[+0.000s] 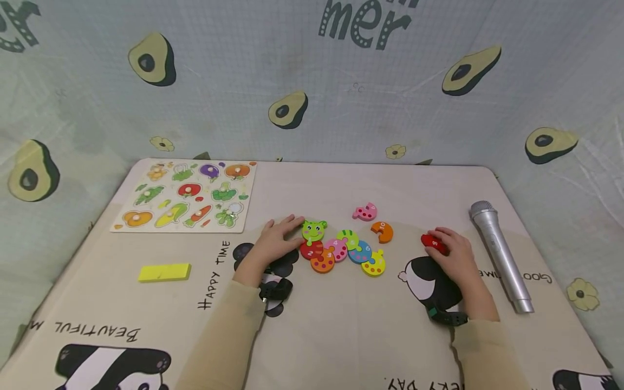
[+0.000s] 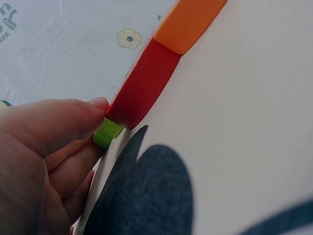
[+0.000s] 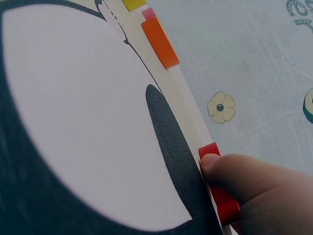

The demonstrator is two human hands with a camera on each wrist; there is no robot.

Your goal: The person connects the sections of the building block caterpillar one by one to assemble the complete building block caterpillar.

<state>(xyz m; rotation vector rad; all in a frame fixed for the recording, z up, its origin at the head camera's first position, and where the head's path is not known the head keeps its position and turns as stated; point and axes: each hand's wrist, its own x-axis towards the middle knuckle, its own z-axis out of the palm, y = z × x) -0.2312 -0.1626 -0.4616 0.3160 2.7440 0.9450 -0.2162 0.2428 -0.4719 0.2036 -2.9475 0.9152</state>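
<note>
A chain of coloured wooden caterpillar puzzle pieces lies on the table, led by a green smiling head piece (image 1: 313, 231). Behind the head come a red piece (image 1: 312, 250) and an orange piece (image 1: 323, 262), then pink, green, blue and yellow ones. My left hand (image 1: 275, 242) lies at the chain's left end, thumb by the red piece and fingertips against the head's edge. To the right of the chain, my right hand (image 1: 455, 254) pinches a loose red numbered puzzle piece (image 1: 434, 244), its thumb pressed on the near side (image 3: 227, 203).
Beyond the chain lie a loose pink piece (image 1: 365, 212) and a loose orange piece (image 1: 382, 232). A vegetable puzzle board (image 1: 166, 195) occupies the back left, with a yellow block (image 1: 164, 272) in front. A silver microphone (image 1: 502, 257) lies right of my right hand.
</note>
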